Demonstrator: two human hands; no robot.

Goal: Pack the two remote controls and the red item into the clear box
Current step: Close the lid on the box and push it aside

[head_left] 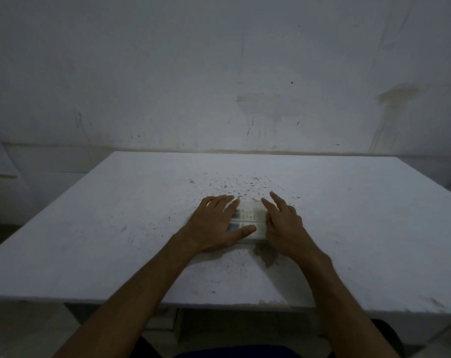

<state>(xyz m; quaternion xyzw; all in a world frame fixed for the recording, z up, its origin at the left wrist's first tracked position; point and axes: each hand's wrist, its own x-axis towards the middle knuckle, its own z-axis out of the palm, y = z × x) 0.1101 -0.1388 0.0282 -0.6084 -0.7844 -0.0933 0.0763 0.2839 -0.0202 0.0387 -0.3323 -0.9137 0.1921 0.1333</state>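
Observation:
A clear box (248, 220) lies on the white table (115, 228) in front of me, its long side across my view. Through the clear top I make out two white remote controls (247, 215) lying side by side. No red item shows. My left hand (216, 223) rests flat on the box's left end, fingers spread over the top and thumb along the near edge. My right hand (283, 226) presses on the right end with two fingers stretched out past the box. Both hands hide the ends of the box.
The table top is speckled with dark spots behind and in front of the box. A stained white wall (219, 73) stands right behind the table's far edge. The near edge of the table runs just above my lap.

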